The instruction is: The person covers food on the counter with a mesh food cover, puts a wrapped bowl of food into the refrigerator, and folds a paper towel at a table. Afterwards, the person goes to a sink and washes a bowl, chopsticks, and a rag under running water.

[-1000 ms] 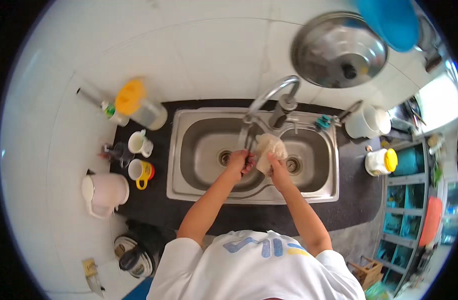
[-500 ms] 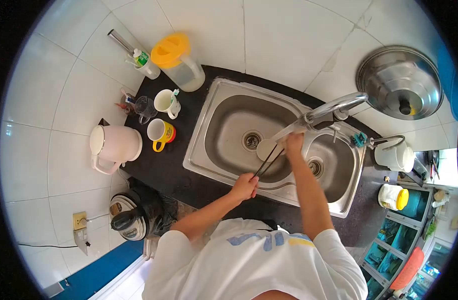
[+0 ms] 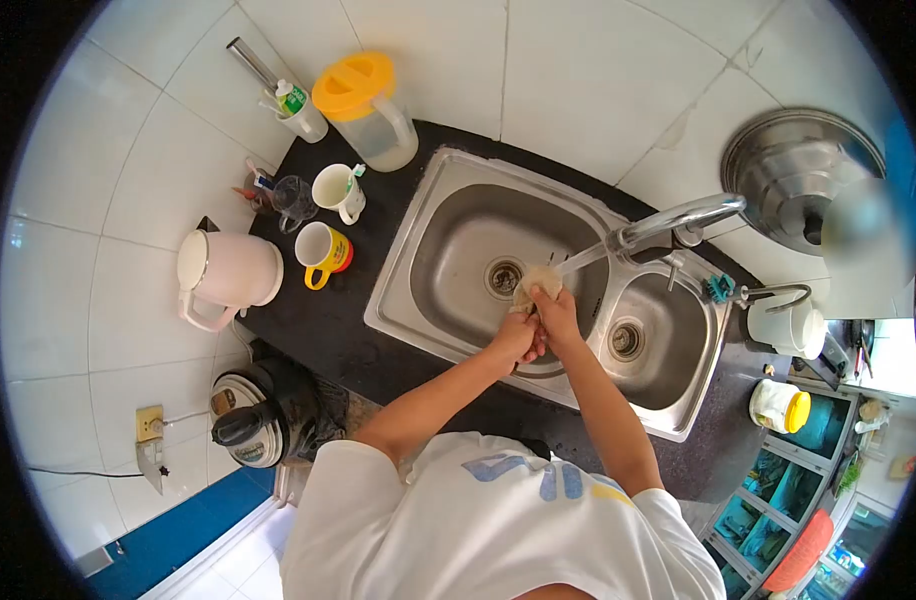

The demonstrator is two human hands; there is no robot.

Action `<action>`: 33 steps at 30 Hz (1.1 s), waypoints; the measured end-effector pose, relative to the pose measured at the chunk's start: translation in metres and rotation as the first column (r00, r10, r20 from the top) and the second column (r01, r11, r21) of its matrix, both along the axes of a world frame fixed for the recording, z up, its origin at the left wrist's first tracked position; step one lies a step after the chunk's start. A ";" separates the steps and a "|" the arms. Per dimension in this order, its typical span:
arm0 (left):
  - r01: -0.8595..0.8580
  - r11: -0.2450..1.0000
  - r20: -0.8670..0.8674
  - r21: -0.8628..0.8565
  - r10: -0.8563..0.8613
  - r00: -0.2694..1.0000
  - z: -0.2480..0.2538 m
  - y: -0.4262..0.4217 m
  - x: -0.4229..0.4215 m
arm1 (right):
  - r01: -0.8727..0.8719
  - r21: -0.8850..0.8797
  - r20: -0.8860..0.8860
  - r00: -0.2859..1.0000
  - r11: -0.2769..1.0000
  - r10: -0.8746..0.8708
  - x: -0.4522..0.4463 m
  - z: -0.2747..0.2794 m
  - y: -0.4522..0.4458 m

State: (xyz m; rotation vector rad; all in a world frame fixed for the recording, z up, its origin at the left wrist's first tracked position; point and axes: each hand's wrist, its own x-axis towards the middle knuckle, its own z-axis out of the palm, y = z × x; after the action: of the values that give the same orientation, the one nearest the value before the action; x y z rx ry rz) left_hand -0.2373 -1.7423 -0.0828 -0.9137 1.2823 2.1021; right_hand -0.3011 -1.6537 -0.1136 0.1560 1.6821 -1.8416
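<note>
Both hands meet over the front part of the large basin of the steel sink point(image 3: 386, 300). My right hand point(image 3: 558, 318) is closed on a beige cloth point(image 3: 538, 286), which lies under the stream from the faucet point(image 3: 678, 215). Just left of it and touching it, my left hand point(image 3: 518, 338) is closed round thin dark chopsticks. Their tips stick out past the cloth, and the cloth and fingers hide most of their length.
Left of the sink stand a yellow mug point(image 3: 323, 255), a white mug point(image 3: 338, 193), a yellow-lidded pitcher point(image 3: 370, 115) and a pink kettle point(image 3: 228, 270). A steel lid point(image 3: 793, 170) hangs at the right; a yellow-capped jar point(image 3: 778, 405) stands on the counter.
My hands have come together, my left hand moving up and right to the cloth. The cloth now wraps the chopsticks, which stood bare between my hands half a second ago.
</note>
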 end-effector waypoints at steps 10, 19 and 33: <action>0.087 0.991 0.008 -0.098 -0.087 0.996 0.017 -0.023 0.080 | 0.136 -0.003 -0.236 0.963 0.991 -0.133 -0.084 -0.109 0.018; -0.056 -0.063 -0.049 -0.996 -0.113 0.992 -0.015 -0.099 0.180 | -0.144 0.903 -0.342 0.328 0.405 0.880 -0.063 -0.134 0.035; -0.004 -0.327 0.055 -0.945 -0.170 0.984 -0.028 -0.117 0.189 | 0.094 0.995 0.008 -0.219 0.013 0.976 -0.040 -0.154 0.021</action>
State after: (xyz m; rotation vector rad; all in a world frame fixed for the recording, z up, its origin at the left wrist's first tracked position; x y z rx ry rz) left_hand -0.0485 -1.8593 -0.1103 -1.0902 3.1420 0.2129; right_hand -0.3409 -1.6325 -0.2680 -1.6730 2.3718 0.4029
